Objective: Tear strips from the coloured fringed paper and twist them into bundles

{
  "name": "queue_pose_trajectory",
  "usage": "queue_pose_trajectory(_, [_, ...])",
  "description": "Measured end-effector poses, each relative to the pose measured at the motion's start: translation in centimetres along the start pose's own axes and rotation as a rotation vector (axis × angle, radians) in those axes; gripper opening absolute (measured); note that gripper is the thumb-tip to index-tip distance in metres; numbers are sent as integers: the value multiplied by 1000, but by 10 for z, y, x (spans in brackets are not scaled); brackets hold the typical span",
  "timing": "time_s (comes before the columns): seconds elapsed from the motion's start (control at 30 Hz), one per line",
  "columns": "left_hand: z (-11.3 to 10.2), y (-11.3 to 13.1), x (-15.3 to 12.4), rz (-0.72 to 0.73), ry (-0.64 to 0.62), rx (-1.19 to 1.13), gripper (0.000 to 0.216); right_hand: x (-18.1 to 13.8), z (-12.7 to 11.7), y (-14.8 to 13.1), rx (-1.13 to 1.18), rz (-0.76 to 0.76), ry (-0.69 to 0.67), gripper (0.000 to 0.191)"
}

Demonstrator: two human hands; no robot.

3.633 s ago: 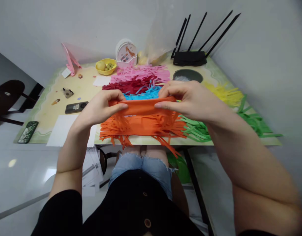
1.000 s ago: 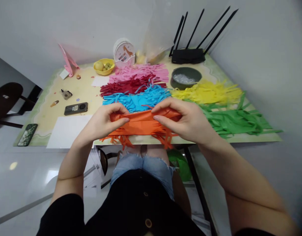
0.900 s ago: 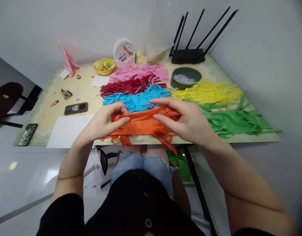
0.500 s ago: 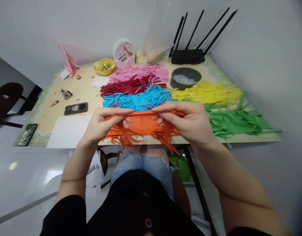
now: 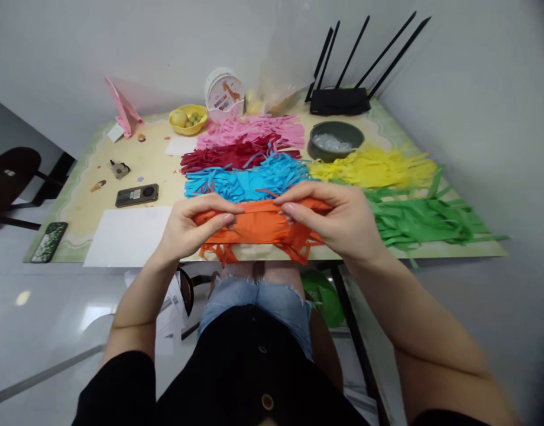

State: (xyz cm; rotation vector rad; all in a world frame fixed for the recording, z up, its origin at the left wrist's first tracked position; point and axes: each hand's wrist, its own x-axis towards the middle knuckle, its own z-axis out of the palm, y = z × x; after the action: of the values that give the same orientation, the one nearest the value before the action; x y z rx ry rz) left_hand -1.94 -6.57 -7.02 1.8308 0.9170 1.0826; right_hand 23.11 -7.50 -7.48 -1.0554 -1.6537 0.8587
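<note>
Between my two hands is an orange fringed tissue-paper sheet [image 5: 256, 228], at the table's front edge. My left hand [image 5: 194, 222] pinches its upper left part between thumb and fingers. At the upper right my right hand [image 5: 332, 213] grips it the same way. Cut strips dangle from its lower corners. Just behind lies a blue fringed sheet [image 5: 249, 182], then a dark red one [image 5: 236, 152] and a pink one [image 5: 258, 130]. A yellow fringed bundle [image 5: 374, 167] and a green one [image 5: 425, 219] rest to the right of my right hand.
A dark bowl [image 5: 335, 142] with clear plastic bits stands near a black router [image 5: 340, 102]. On the left are a white sheet [image 5: 125, 236], a dark device with a round lens [image 5: 136, 195], a phone [image 5: 49, 242] and a yellow fruit bowl [image 5: 187, 120].
My left thumb has shifted on the orange paper, and the fingers beneath it no longer show. The hanging orange strips have risen a little.
</note>
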Motion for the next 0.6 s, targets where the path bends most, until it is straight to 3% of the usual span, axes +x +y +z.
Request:
queue_pose_trajectory(0.13, [1,3,-1,76,55,221,29,-2,2,-3,-158,-61,41,20])
queue_pose_trajectory(0.3, [-1,9,7,64,-40,390,24,-4,6,-7,-283,-130,6,15])
queue_pose_trajectory(0.5, [3,16,12,-76,-73,245,16,-2,6,-12,-250,-94,-10,6])
queue_pose_trajectory(0.6, [5,17,8,-155,-28,93,17,-2,7,-9,-79,15,-6,3])
